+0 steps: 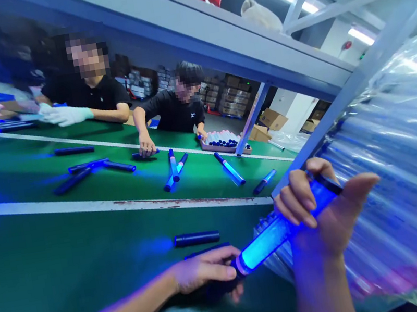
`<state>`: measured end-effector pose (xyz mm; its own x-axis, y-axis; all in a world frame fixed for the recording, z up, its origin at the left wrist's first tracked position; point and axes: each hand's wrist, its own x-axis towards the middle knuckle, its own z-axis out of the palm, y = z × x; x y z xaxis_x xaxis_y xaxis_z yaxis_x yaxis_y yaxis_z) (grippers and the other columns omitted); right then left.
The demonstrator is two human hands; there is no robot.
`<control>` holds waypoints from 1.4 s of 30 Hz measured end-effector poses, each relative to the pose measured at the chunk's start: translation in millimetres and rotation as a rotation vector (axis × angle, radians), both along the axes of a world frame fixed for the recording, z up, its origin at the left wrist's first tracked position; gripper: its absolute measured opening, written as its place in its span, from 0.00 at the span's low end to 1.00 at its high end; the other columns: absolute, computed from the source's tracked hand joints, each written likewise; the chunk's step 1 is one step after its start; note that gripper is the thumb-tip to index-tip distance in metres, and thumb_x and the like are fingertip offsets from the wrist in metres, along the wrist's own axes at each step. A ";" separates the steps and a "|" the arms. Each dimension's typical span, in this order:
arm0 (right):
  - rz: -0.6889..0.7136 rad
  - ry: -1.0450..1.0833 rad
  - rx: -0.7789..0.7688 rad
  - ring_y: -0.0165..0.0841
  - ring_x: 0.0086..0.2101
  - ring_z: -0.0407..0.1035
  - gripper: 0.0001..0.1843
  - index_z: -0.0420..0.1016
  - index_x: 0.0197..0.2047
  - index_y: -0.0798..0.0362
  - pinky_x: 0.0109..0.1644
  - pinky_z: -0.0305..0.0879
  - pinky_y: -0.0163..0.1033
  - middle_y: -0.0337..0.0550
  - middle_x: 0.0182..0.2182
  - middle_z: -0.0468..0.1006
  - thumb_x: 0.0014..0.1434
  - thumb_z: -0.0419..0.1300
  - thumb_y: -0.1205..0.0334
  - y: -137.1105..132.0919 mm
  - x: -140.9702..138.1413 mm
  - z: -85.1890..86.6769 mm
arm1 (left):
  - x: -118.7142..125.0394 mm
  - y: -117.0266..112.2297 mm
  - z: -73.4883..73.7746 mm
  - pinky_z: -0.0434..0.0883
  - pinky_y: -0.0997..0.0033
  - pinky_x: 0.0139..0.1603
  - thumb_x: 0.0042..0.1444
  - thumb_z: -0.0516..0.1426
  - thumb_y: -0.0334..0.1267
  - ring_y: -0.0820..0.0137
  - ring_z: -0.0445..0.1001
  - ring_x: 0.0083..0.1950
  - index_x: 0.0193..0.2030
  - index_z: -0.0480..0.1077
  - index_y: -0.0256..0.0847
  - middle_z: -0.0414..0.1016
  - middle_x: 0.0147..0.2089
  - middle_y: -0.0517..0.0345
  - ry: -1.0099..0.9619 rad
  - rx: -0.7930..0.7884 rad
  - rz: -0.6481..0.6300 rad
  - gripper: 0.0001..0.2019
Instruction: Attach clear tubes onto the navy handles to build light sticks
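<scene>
Largest item: the green desk (70,262), crossed by a pale, worn rail (161,204). A metal frame (187,19) slants overhead. To the right stands a bulky stack of clear tubes in plastic wrap (404,167), close to the right hand. Two co-workers sit across the desk: one (83,99) wears a pale glove, the other (172,111) reaches to a dark item on the surface. Beside the latter is a tray (223,149) of tubes with dark ends.

The light stick (267,241), glowing blue, is held slantwise over the near side of the desk. Right hand (328,224): grip grasping the upper end, fingers curled around the tube, thumb extended clear. Left hand (207,271): grip grasping the dark lower end, thumb laid along it. Beyond the rail lie loose lit sticks; nearer, just past the left hand, rests a dark handle (197,238), its end casting blue light.

Risks, as judged: with the right thumb off the tube, a twist or pull could let it slip. A wide swing could strike the wrapped stack. The handle, apparently round, could roll if the left forearm brushes it.
</scene>
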<state>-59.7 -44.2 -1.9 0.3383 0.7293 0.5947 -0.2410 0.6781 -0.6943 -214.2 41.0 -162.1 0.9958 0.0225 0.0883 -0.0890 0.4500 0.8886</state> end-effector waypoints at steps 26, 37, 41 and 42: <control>-0.298 -0.133 -0.169 0.33 0.43 0.76 0.25 0.68 0.61 0.41 0.46 0.74 0.42 0.44 0.51 0.78 0.67 0.58 0.41 40.0 18.9 -81.0 | 30.0 -1.1 25.4 0.69 0.74 0.25 0.70 0.41 0.62 0.74 0.68 0.25 0.47 0.60 0.42 0.68 0.32 0.63 0.180 0.587 0.749 0.24; -0.022 -1.118 -0.637 0.42 0.50 0.73 0.15 0.79 0.54 0.49 0.58 0.66 0.47 0.46 0.48 0.81 0.68 0.59 0.56 69.1 17.9 -199.4 | -26.4 261.4 32.2 0.76 0.50 0.55 0.67 0.60 0.43 0.59 0.76 0.56 0.60 0.70 0.38 0.73 0.60 0.47 0.828 0.931 1.351 0.18; 0.118 -1.278 -0.578 0.41 0.51 0.71 0.16 0.78 0.56 0.46 0.58 0.65 0.45 0.45 0.49 0.80 0.68 0.61 0.53 66.6 23.2 -192.8 | -43.8 270.7 -4.0 0.74 0.47 0.58 0.66 0.60 0.42 0.56 0.74 0.59 0.61 0.70 0.39 0.71 0.63 0.46 0.967 0.976 1.398 0.19; 0.144 -1.303 -0.563 0.42 0.50 0.71 0.15 0.79 0.54 0.46 0.57 0.65 0.45 0.45 0.48 0.80 0.67 0.61 0.53 66.3 24.3 -191.9 | -44.5 271.5 -9.4 0.74 0.47 0.58 0.66 0.60 0.42 0.56 0.74 0.59 0.61 0.70 0.39 0.71 0.63 0.46 0.978 0.972 1.398 0.19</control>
